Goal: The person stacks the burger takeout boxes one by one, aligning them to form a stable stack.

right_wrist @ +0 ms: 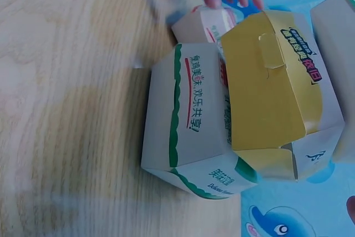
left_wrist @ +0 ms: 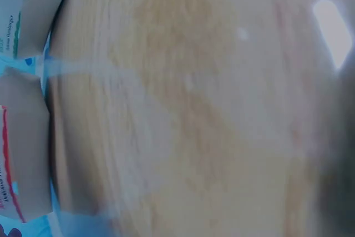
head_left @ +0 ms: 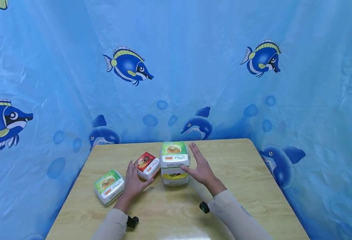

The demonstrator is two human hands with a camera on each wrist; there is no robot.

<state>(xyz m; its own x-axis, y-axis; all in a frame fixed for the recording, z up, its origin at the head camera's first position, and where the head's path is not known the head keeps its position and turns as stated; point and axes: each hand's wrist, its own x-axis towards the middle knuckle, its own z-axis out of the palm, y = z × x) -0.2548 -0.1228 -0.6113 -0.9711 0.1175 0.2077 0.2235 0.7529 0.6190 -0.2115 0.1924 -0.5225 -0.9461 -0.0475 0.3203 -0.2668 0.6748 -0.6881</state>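
Note:
A stack of paper burger boxes stands at the table's middle: a green-topped box [head_left: 174, 151] above, a yellow box [right_wrist: 260, 81] under it, a white box with green trim [right_wrist: 194, 104] at the bottom. My right hand [head_left: 202, 169] is at the stack's right side, fingers spread and thumb toward its front. To the left, a red-topped box [head_left: 149, 165] lies on the table. My left hand [head_left: 132, 184] is over its near left side, fingers loosely extended, holding nothing. Another green-topped box [head_left: 109, 186] lies left of that hand.
The wooden table [head_left: 239, 186] has its far edge against a blue sheet [head_left: 176, 66] printed with fish and dolphins. Black wrist straps show at the left cuff [head_left: 115, 220] and right cuff [head_left: 222, 201]. Only table and box sides appear in the left wrist view.

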